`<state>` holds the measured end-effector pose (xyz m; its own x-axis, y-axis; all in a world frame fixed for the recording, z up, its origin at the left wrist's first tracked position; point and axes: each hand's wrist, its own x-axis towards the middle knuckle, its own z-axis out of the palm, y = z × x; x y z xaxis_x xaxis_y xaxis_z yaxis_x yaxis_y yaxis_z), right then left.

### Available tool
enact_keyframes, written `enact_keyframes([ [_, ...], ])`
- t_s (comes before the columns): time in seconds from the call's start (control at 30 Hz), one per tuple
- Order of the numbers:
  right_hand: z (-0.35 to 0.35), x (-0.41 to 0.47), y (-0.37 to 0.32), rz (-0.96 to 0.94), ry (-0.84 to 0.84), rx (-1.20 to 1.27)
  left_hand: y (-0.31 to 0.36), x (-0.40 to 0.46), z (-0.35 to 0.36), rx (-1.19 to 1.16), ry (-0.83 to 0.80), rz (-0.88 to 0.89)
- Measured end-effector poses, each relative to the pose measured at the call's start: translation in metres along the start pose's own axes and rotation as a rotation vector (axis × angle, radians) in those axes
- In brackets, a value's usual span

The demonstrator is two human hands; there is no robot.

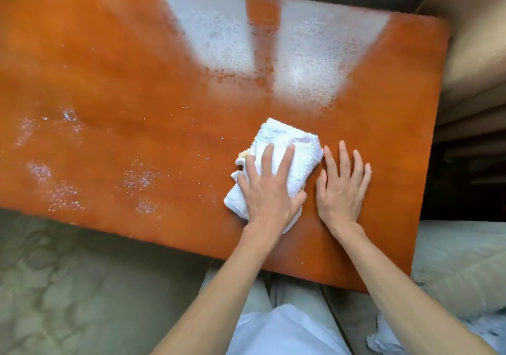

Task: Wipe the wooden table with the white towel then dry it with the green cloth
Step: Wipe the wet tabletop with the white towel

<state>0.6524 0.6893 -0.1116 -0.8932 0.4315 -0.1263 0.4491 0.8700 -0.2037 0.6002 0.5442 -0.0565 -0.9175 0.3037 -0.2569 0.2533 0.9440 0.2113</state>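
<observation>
On the wooden table (115,75), we press the folded white towel (284,160) with our left hand (269,190) flat, fingers spread, our right hand (342,187) resting open, holding nothing, just beside the towel.

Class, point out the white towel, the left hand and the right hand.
white towel (287,132), head view, bare far part
left hand (269,190), head view, back of the hand
right hand (341,190), head view, back of the hand

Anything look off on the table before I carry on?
Nothing damaged or askew. Droplet patches speckle the left side of the wooden table, away from the white towel under the left hand. The green cloth is not in view.
</observation>
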Motion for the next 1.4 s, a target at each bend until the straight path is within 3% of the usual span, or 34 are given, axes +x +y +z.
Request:
enact_keyframes([
  [0.17, -0.003, 0.003, 0.009, -0.065, 0.009, 0.017, 0.000, -0.078, 0.018, -0.057, -0.021, -0.016],
  [0.37, -0.023, 0.026, 0.052, -0.279, -0.007, 0.135, 0.008, -0.120, 0.037, 0.034, -0.100, 0.191],
  [0.5, -0.021, 0.025, 0.041, -0.232, -0.004, 0.148, 0.021, -0.116, 0.043, 0.024, -0.141, 0.423],
  [0.6, -0.025, 0.036, 0.030, -0.124, -0.055, 0.226, 0.017, -0.105, 0.043, -0.081, -0.123, 0.470],
  [0.73, -0.045, 0.063, 0.027, 0.076, -0.074, 0.475, 0.014, -0.071, 0.030, -0.197, -0.081, 0.239],
  [0.83, -0.049, 0.067, 0.016, 0.149, -0.068, 0.436, -0.003, -0.027, 0.011, -0.299, -0.002, 0.059],
  [1.03, -0.019, 0.039, -0.044, 0.047, 0.009, 0.099, -0.096, 0.013, -0.017, -0.252, 0.141, -0.189],
  [1.2, 0.007, 0.041, -0.111, -0.129, 0.049, 0.090, -0.153, 0.007, -0.022, -0.234, 0.192, -0.359],
  [1.4, 0.026, 0.043, -0.147, -0.089, 0.061, 0.023, -0.165, 0.001, -0.019, -0.151, 0.231, -0.413],
])
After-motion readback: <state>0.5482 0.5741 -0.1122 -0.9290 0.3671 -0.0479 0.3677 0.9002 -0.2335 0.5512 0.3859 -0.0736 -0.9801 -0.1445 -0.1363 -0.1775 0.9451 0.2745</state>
